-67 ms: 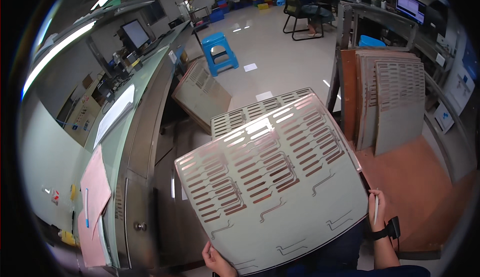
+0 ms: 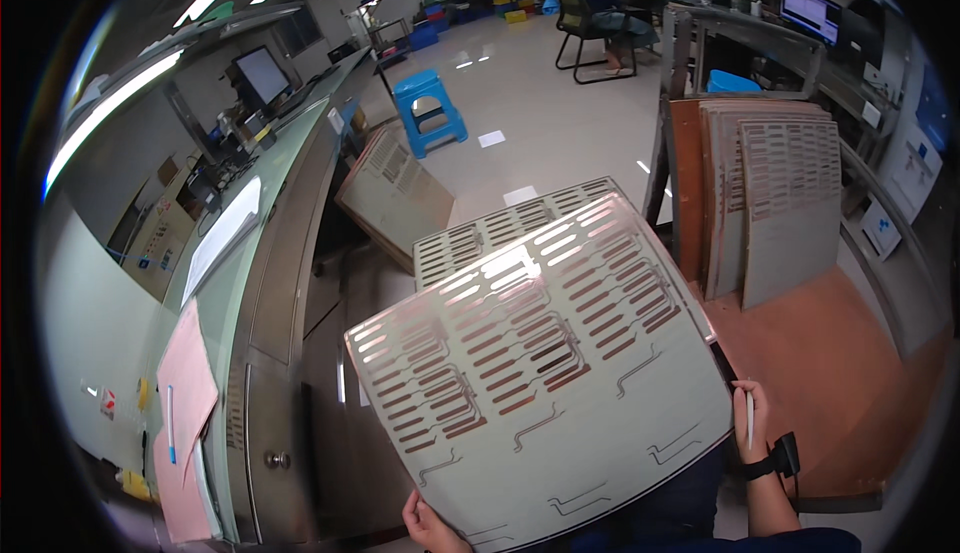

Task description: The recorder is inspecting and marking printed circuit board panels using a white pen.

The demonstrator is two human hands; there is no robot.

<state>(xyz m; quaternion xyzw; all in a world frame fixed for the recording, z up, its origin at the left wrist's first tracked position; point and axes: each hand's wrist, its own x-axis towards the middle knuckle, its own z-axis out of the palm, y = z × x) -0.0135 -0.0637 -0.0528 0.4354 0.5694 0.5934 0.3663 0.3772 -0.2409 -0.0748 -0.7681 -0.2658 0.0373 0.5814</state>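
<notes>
A large circuit board panel, pale grey-green with rows of shiny copper slots and thin bent traces, is tilted in front of me. My left hand grips its lower left corner, thumb on top. At the right edge, my right hand has its fingers closed on the rim; a slim white pen-like stick also lies in that hand. The fingers beneath the panel are hidden. Just beyond the panel's far edge, a similar second panel shows, mostly covered; whether the two touch I cannot tell.
On the right, several panels lean upright on a rack with a brown board base. More panels lean by the left bench. Pink paper with a pen lies there. Beyond are a blue stool and a seated person.
The view has shifted slightly, so the background sits a little further left. Both hands keep their grip on the panel.
</notes>
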